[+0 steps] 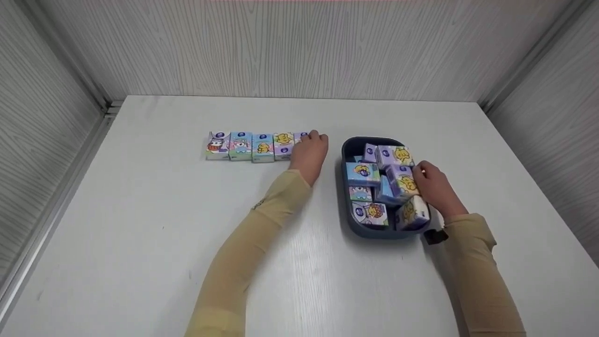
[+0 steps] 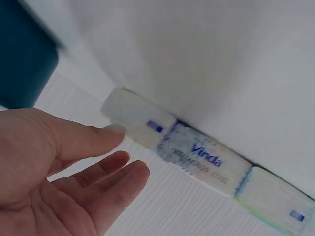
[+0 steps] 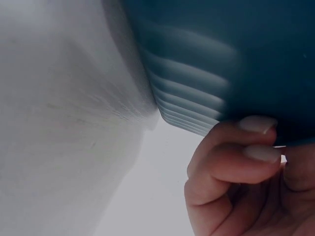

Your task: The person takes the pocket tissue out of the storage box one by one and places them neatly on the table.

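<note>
Five small rectangular tissue packs in pastel printed wrap [image 1: 263,147]: on the white table [image 1: 117,234], side by side in a left-to-right row; each long axis runs front to back. Logos at far ends, except the fourth pack [image 1: 283,146], logo nearest the person.
Left hand [image 1: 309,154]: at the row's right-end pack [image 2: 142,115]; thumb and bent fingers apart, pinching nothing; contact cannot be told.
Dark blue rounded-rectangular bin [image 1: 379,234]: right of row, long axis front to back; holds similar packs [image 1: 362,174], variously turned.
Right hand [image 1: 434,187]: fingers curled on the bin's right rim.
</note>
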### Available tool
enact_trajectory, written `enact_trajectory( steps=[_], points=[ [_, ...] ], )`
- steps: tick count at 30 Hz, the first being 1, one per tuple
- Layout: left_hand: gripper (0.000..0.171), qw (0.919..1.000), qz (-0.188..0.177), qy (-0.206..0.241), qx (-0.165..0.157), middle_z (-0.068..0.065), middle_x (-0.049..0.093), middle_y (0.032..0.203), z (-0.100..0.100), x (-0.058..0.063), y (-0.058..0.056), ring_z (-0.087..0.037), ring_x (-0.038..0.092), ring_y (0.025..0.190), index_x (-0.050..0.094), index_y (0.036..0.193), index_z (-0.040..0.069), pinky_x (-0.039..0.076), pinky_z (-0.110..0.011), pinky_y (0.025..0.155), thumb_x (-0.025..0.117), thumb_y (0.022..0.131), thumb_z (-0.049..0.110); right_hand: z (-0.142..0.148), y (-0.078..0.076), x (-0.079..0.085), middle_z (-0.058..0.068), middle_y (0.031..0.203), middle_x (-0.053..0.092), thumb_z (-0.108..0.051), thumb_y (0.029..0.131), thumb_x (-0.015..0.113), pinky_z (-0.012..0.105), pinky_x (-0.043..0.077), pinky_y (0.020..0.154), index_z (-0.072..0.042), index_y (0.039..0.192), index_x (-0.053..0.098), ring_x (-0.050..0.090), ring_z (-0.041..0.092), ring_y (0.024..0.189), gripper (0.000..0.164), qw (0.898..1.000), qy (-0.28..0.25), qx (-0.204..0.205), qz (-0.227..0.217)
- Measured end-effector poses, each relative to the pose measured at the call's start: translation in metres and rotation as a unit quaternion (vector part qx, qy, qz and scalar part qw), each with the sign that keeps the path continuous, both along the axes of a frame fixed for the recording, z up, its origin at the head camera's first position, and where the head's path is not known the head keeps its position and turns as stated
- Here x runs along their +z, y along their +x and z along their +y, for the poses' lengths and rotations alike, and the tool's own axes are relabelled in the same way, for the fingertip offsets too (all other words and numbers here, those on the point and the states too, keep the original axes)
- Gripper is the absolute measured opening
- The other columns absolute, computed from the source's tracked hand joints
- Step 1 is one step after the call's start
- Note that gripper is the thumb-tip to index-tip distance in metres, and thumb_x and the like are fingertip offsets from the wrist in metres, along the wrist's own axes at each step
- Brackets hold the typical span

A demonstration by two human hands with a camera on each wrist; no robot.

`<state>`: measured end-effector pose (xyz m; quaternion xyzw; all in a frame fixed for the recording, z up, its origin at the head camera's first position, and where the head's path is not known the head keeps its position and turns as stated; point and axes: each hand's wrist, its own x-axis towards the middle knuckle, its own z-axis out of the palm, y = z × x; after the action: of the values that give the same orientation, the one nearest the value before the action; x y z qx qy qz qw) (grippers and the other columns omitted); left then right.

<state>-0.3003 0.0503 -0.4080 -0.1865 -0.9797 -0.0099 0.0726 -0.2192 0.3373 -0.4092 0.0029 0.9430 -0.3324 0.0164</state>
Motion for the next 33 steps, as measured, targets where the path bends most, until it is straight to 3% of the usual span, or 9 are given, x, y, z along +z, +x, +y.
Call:
enact_trajectory(
  steps=[5,10,14,20,28,33],
  points=[
    [0.024,0.9975,0.051,0.032,-0.037,-0.014,0.055,0.109,0.007,0.011,0.009,-0.025,0.06,0.093,0.056,0.119,0.002,0.055,-0.035,0.068,0.05,0.096,0.0,-0.001,0.001,0.001,0.015,0.084,0.048,-0.04,0.103,0.027,0.038,0.038,0.062,-0.001,0.099,0.047,0.046,0.026,0.068,0.044,1.0,0.001,0.003,-0.002],
    [0.024,0.9919,0.073,0.048,-0.092,-0.011,0.057,0.108,0.02,0.019,0.021,-0.023,0.06,0.094,0.059,0.119,0.004,0.052,-0.034,0.077,0.052,0.097,0.009,0.0,0.001,0.001,0.016,0.089,0.05,-0.041,0.103,0.027,0.037,0.04,0.065,-0.001,0.101,0.047,0.049,0.025,0.073,0.045,1.0,-0.002,-0.002,-0.008],
    [0.029,0.9858,0.058,0.056,-0.148,-0.008,0.059,0.11,0.032,0.021,0.031,-0.021,0.06,0.1,0.062,0.119,0.005,0.049,-0.033,0.088,0.049,0.1,0.022,0.0,0.001,0.001,0.016,0.089,0.05,-0.04,0.103,0.027,0.037,0.039,0.064,-0.001,0.1,0.047,0.049,0.025,0.072,0.044,1.0,0.0,-0.003,-0.011],
    [0.038,0.9743,0.001,0.044,-0.221,-0.008,0.059,0.113,0.045,0.02,0.041,-0.022,0.058,0.104,0.063,0.12,0.007,0.042,-0.036,0.097,0.051,0.099,0.036,0.0,0.001,0.003,0.016,0.09,0.052,-0.04,0.103,0.027,0.037,0.04,0.066,-0.001,0.103,0.048,0.05,0.025,0.074,0.044,1.0,0.0,-0.005,-0.016],
    [0.051,0.9703,-0.048,0.049,-0.232,-0.009,0.059,0.117,0.051,0.014,0.048,-0.024,0.057,0.107,0.055,0.13,0.008,0.041,-0.037,0.097,0.057,0.094,0.044,-0.001,0.0,0.003,0.015,0.091,0.05,-0.04,0.103,0.028,0.036,0.039,0.066,-0.001,0.102,0.047,0.048,0.025,0.075,0.043,1.0,0.001,-0.004,-0.017],
    [0.053,0.9715,-0.056,0.064,-0.221,-0.011,0.058,0.121,0.053,0.01,0.049,-0.025,0.053,0.114,0.053,0.131,0.007,0.042,-0.039,0.096,0.065,0.09,0.039,-0.001,0.001,0.002,0.013,0.079,0.048,-0.04,0.103,0.029,0.035,0.039,0.056,-0.002,0.097,0.046,0.046,0.021,0.061,0.042,1.0,-0.002,0.004,-0.007]
  ],
)
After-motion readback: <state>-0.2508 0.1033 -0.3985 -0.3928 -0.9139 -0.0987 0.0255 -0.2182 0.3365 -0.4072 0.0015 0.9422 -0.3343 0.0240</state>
